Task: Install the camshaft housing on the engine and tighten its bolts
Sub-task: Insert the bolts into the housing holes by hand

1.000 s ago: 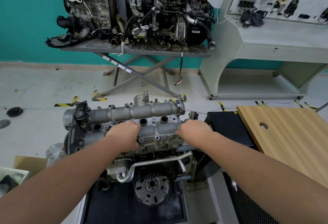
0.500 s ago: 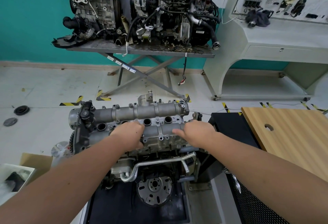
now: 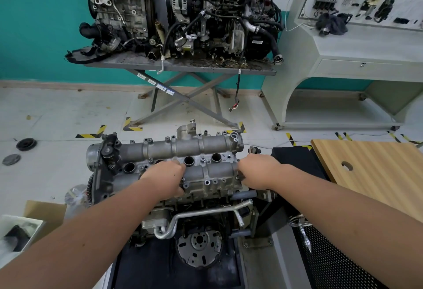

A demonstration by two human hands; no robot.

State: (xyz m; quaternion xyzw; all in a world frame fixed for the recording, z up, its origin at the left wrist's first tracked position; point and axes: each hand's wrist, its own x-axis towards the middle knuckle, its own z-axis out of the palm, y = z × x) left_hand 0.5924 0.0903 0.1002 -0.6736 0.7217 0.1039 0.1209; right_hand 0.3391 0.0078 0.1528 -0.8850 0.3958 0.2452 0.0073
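The camshaft housing (image 3: 183,158) is sitting on top of the engine (image 3: 183,208) at the middle of the view, its long axis running from 9 o'clock to 3 o'clock; 4 round plug wells are showing along its centre line, 1 of them partly hidden by the left hand. The left hand (image 3: 163,180) is lying over the near half of the housing, fingers curling down over its near edge and gripping it; the right hand (image 3: 257,171) is grasping the housing's end at 3 o'clock, fingers wrapping round the casting there, their tips hidden. Both forearms are reaching in from 7 o'clock and 5 o'clock. A bent metal pipe (image 3: 201,216) is running across the engine's front below the hands; a flywheel (image 3: 199,246) is facing the camera at 6 o'clock. At 12 o'clock a second engine (image 3: 180,12) is standing on a scissor-leg table (image 3: 183,67); at 3 o'clock a wooden board (image 3: 375,174) with a round hole is lying flat; at 1 o'clock a pale display cabinet (image 3: 343,60) is carrying parts on its panel; at 8 o'clock a cardboard box (image 3: 43,212) is resting on the floor.
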